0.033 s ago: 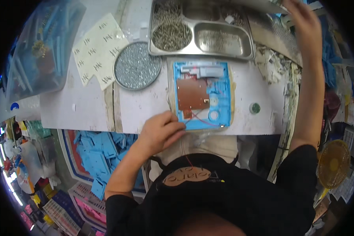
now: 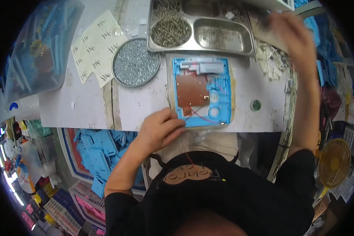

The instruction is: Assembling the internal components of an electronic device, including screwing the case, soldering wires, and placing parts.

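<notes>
On the worktable lies a blue plastic casing (image 2: 226,94) with its inside facing up. A brown circuit board (image 2: 191,91), red wires and a pale grey block (image 2: 202,68) sit in it. My left hand (image 2: 163,128) is closed at the casing's near left corner, thumb and fingers pinching a thin wire. Below these fingers, thin wires (image 2: 182,144) hang past the table edge toward my shirt. My right hand (image 2: 293,37) is off at the far right, beyond the white scraps. Motion smears its fingers, and a dark blur beside them cannot be made out.
A steel compartment tray (image 2: 200,52) with small metal parts stands behind the casing. Left of it are a round dish of small silvery pieces (image 2: 135,63), a marked paper sheet (image 2: 91,51) and a plastic bag (image 2: 47,74). A small green-topped pot (image 2: 255,105) stands right. Blue parts (image 2: 100,151) fill a crate below.
My right hand has come down and left from the far right edge and is now more blurred. My left hand stays at the casing's corner. The whole view has shifted slightly.
</notes>
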### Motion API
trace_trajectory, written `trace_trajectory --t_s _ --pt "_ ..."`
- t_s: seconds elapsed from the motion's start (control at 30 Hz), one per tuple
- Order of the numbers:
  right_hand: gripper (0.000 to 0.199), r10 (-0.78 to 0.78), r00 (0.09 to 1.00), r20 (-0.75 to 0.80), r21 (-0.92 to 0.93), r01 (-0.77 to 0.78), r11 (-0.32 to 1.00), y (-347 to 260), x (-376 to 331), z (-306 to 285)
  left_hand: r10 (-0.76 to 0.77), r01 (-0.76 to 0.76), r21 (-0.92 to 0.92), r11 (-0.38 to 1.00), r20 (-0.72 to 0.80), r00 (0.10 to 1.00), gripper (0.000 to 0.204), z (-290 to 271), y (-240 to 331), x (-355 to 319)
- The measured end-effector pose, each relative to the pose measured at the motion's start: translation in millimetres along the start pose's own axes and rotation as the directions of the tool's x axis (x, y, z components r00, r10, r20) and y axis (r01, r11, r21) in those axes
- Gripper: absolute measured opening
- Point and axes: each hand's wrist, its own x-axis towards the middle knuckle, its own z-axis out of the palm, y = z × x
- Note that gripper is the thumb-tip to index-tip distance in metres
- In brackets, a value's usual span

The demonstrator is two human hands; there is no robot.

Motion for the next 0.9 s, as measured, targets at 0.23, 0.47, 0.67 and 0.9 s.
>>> trace_trajectory --t_s 0.23,0.47,0.67,0.9 --pt "0.014 -0.253 0.896 0.366 -0.148 0.324 0.934 -25 -116 107 0.001 -0.001 -0.014 1.0 0.001 1.0 0.028 0 1 5" --pt "0.024 -0.313 0.894 0.32 -0.184 0.383 0.905 -22 -123 112 -0.025 0.025 0.011 1.0 -0.008 1.0 0.026 1 2 2" --pt "0.03 -0.377 0.888 0.263 -0.131 0.42 0.898 -2 -138 116 -0.006 0.006 0.012 1.0 -0.022 1.0 0.022 2 4 6" --pt "0.03 -0.266 0.924 0.276 -0.129 0.31 0.942 -18 -131 98 -0.027 0.027 0.014 1.0 -0.007 1.0 0.023 1 7 5"
